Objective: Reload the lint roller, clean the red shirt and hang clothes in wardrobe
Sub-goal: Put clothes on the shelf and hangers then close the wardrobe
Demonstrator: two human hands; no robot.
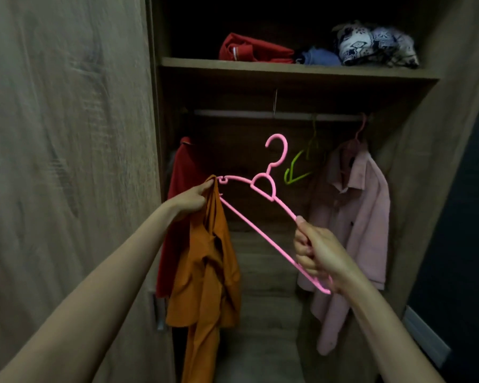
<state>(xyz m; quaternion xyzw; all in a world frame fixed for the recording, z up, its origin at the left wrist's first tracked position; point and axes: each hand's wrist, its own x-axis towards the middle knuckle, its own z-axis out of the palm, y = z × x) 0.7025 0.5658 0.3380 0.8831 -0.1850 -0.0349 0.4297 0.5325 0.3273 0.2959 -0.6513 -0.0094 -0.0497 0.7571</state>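
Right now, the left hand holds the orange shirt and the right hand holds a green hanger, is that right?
Not quite. The head view shows the right hand gripping the pink hanger, not a green one; the green hanger hangs on the rail behind. The left hand does hold the orange shirt.

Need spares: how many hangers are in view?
3. A pink hanger gripped by the right hand; an empty green hanger on the rod; a second pink hanger under the pink shirt at right. The red shirt at left may hide one more.
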